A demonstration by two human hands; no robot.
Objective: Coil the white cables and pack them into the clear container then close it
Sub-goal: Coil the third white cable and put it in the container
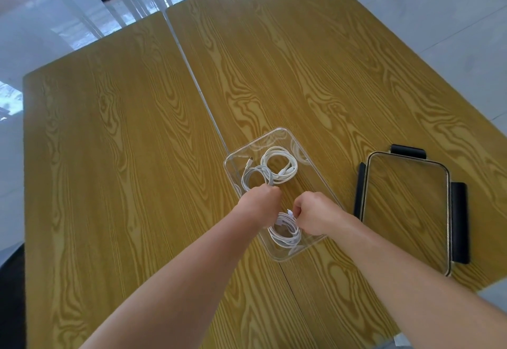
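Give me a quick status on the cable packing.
Both hands, left and right, over clear container, right pinching near coil. Two coils already inside. Lid off, right of container.

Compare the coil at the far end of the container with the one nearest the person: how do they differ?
The far coil lies loose and untouched, a wide open ring; the near coil is tighter and pinched by the right hand. The far one is fully visible; the near one is partly hidden. Both are white and inside the clear container.
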